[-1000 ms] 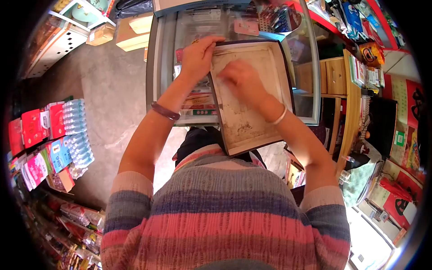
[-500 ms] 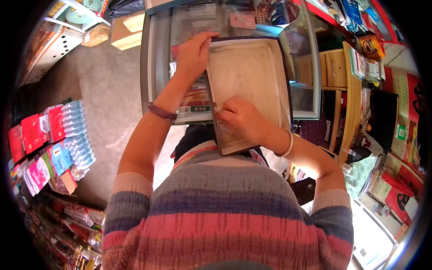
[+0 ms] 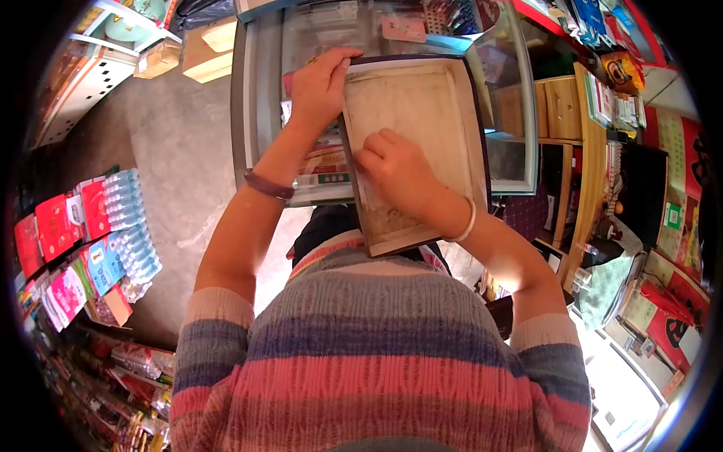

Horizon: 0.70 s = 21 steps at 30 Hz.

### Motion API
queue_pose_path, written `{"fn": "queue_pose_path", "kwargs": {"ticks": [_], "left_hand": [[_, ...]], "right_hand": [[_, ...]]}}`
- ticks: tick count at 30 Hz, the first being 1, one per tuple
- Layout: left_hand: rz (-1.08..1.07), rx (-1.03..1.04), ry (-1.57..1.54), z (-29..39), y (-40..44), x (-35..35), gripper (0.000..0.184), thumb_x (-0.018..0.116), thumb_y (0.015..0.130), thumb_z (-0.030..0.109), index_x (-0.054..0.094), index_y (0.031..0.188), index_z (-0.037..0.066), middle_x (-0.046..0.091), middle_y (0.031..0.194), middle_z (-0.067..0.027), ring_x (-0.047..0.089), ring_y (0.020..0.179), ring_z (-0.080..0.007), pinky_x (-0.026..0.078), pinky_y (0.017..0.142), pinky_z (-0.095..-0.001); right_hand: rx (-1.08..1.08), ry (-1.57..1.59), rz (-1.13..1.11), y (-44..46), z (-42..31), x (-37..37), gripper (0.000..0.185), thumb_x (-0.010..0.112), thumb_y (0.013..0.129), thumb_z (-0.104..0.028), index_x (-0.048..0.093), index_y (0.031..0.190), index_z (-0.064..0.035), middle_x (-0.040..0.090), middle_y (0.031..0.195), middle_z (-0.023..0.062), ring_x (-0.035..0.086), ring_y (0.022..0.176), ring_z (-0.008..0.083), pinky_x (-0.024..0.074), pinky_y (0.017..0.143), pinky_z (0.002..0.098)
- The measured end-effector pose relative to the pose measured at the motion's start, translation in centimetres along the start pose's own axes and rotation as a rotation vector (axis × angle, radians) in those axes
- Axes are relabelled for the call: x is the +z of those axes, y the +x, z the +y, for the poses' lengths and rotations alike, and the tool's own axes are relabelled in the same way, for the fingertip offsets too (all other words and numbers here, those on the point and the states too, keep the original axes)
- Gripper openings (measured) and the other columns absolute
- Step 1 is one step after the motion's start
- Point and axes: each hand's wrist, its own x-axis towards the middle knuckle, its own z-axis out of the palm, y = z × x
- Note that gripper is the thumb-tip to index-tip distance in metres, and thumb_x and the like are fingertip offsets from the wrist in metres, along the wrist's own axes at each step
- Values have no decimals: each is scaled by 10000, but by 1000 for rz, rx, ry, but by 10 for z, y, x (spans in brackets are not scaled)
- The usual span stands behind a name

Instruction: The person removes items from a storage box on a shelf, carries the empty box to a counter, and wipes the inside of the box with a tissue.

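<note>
A shallow open box [image 3: 422, 98], pale and stained inside with dark outer edges, rests at a slant between my body and the glass counter. My left hand [image 3: 320, 87] grips its upper left corner, thumb on the rim and fingers over the outside. Inside the box, my right hand [image 3: 395, 169] is closed with fingers curled down near the left wall. Whatever those fingers pinch, if anything, is hidden beneath them. Dark specks and smudges mark the box floor near the lower end.
Under the box stands a glass display counter [image 3: 260, 113] with goods inside. Wooden shelving [image 3: 591, 173] is to the right. Bottle packs [image 3: 132, 218] and red boxes [image 3: 56, 226] stand at the left, on the concrete floor [image 3: 177, 143] side. Cartons [image 3: 207, 56] sit at the upper left.
My right hand has moved up and slightly left inside the box, along the left wall. My left hand keeps its hold on the corner, and the box has shifted slightly.
</note>
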Motion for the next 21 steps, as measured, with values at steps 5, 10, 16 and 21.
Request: {"fn": "queue_pose_path", "kwargs": {"ticks": [5,10,16,21], "left_hand": [[10,-1,-8,-1,1,2,188,478,881,109,641,971,78,649,874,-138,620,808,-308,479,705,-331],[9,16,-34,-4,1,2,190,475,883,113,641,971,80,650,872,-136,622,806,-306,479,705,-331],[-18,-43,-31,-2,1,3,198,475,883,112,637,992,78,654,898,-127,626,829,-292,477,717,-324],[-39,-56,-47,1,2,0,203,472,885,117,632,1005,79,653,904,-130,626,824,-294,476,719,-326]], "right_hand": [[38,91,-8,-9,-5,-5,83,592,680,-102,605,747,-56,531,758,79,541,780,263,468,671,362],[-12,27,-110,-11,2,-1,76,590,700,-92,610,770,-69,541,774,80,549,789,256,471,658,367],[149,-53,99,25,31,3,114,615,715,-86,586,825,-78,545,792,84,563,784,272,474,667,369],[9,-169,363,70,76,23,130,602,725,-76,600,855,-82,565,810,85,575,779,280,483,658,378]]}}
